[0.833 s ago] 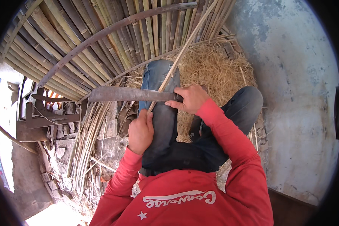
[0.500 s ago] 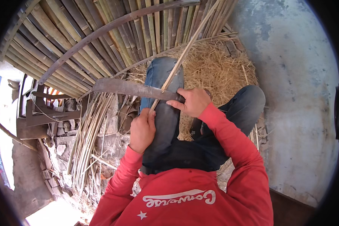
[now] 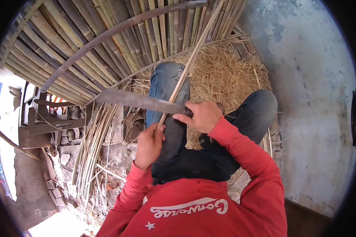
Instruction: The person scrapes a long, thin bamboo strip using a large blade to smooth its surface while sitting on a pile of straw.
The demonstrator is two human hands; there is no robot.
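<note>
Nearest to me, my left hand (image 3: pixel 148 145) is curled tight around the near end of a thin bamboo strip (image 3: pixel 184 75), thumb pressed on top. The strip runs from that fist up and away to the right, over my left knee in blue jeans (image 3: pixel 168 85), and on toward the far stack of bamboo. I judge it light and springy, stiff along its length but quick to bend sideways, with edges that could cut; the best hold is low down, close behind the blade, where it flexes least.

A little farther out, my right hand (image 3: pixel 201 115) is closed around the handle of a long, dark, heavy knife (image 3: pixel 140 101). Its fingers are wrapped fully, the forefinger stretched toward the blade. The blade reaches left across the strip and meets it just beyond my left thumb. Whether the edge has bitten into the strip or only rests on it I cannot tell; the crossing is too small in this view.

Under my knees lies a heap of straw-like shavings (image 3: pixel 221 75). To the left, a bundle of split slivers (image 3: pixel 93 146) leans over rubble. Farthest off stand split bamboo poles (image 3: pixel 87 43), with a curved dark bar (image 3: pixel 106 35) across them, and a grey plastered wall (image 3: pixel 316 98) on the right.
</note>
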